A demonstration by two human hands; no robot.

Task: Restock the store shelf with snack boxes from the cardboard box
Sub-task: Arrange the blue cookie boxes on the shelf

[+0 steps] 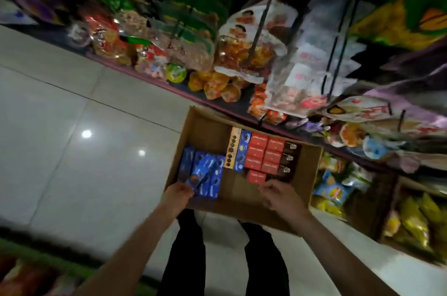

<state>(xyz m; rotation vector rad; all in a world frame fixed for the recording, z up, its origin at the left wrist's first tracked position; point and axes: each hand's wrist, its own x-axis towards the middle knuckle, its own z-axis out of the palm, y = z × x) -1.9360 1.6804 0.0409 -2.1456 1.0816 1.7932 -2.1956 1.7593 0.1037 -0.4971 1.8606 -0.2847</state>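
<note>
Both hands reach down into the cardboard box (193, 131) on the floor. Left hand (177, 195) curls its fingers round the near end of a blue snack box (205, 175) in the left-hand stack, likely to lift it out for shelving. Right hand (281, 192) hovers just beside the nearest red snack box (257, 177), fingers loosely bent; the blur hides whether it touches anything, so I cannot tell if it pinches. Red boxes stand packed in rows toward the right side, with two narrow boxes, one tan and one blue, upright between the groups; tight packing keeps them standing. Snack boxes are all inside the carton for now. Beyond it runs the store shelf (169, 83), crowded with bagged snacks (217, 88), and hanging packets (312, 60) dangle overhead, narrowing any route upward. Bare room on it is hard to make out.
</note>
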